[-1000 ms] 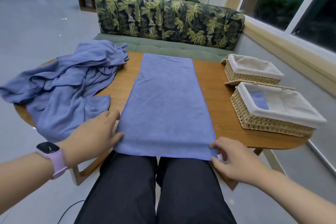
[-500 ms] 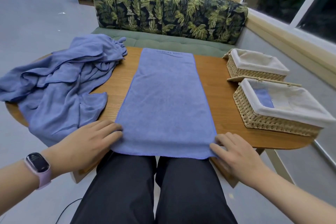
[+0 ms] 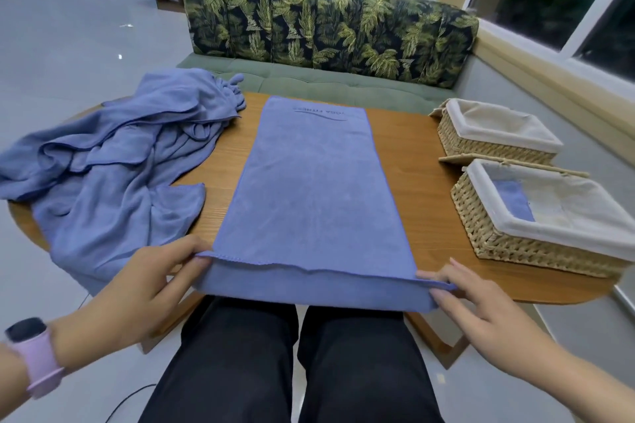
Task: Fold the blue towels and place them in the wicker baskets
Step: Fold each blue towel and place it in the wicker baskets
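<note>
A blue towel (image 3: 314, 189) lies flat and long on the wooden counter (image 3: 422, 182), folded into a narrow strip with printed letters at its far end. Its near end hangs a little over the counter edge, above the person's black trousers (image 3: 295, 364).

The left hand (image 3: 137, 288) pinches the near left corner of the top layer between thumb and fingers (image 3: 187, 252), and this corner is lifted a little from the layer under it. The right hand (image 3: 481, 306) grasps the near right corner in the same way, with its fingers (image 3: 438, 276) curled on the hem. Between the two hands the top hem runs as a wavy line, slightly raised.

To the left of the left fingers, and further away, a heap of unfolded blue towels (image 3: 113, 165) lies crumpled on the counter, partly hanging over its edge. To the right of the right fingers, well apart, stands a near wicker basket (image 3: 536, 244) with a white cloth lining; a folded blue towel (image 3: 512, 199) lies inside it, at its left side. Just behind it is a far wicker basket (image 3: 494, 144), also lined with white cloth.

On the left wrist there is a smartwatch (image 3: 32, 354) with a pink strap. Beyond the counter stands a sofa (image 3: 326, 24) with a leaf pattern on its back.
</note>
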A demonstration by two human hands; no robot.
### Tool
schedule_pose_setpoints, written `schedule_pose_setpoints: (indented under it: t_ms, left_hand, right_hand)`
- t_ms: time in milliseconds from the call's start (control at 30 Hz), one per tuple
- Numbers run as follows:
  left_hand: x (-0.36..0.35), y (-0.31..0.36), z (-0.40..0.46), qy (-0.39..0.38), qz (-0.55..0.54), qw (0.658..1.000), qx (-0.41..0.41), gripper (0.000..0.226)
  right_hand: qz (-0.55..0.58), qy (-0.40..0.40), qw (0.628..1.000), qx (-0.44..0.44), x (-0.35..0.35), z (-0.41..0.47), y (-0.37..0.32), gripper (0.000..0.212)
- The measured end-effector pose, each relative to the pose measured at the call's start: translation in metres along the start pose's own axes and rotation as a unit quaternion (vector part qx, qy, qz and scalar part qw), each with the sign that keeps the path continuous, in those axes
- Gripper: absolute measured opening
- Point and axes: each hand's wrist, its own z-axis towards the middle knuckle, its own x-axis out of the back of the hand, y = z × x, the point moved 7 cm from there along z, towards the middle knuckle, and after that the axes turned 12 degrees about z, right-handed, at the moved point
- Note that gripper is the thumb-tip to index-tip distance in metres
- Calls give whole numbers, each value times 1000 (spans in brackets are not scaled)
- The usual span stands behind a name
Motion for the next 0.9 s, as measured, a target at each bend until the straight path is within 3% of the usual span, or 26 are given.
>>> schedule_pose_setpoints:
  t_ms: [67,167,400,467,600,733,900]
  left_hand:
    - [-1,-4,1,-5,-46,998,45,36]
    - [2,-4,5,4,-111,990,82,30]
    - [7,-12,41,33,-267,947,173,51]
    - [6,-18,57,38,-304,933,191,59]
    - [4,-26,91,40,-351,912,209,37]
    - [1,-34,129,24,-378,898,224,32]
    - [-13,-82,190,-22,-372,888,268,53]
  right_hand:
    - [78,22,997,-4,4,3,-7,19]
    - [179,77,981,2,14,8,-15,17]
    - [384,136,910,-70,21,40,-4,40]
    - [398,160,900,-82,25,53,-1,37]
    - [370,198,906,-63,40,88,-5,25]
    - [365,250,893,-86,51,131,12,24]
    - [355,235,897,-121,50,210,30,26]
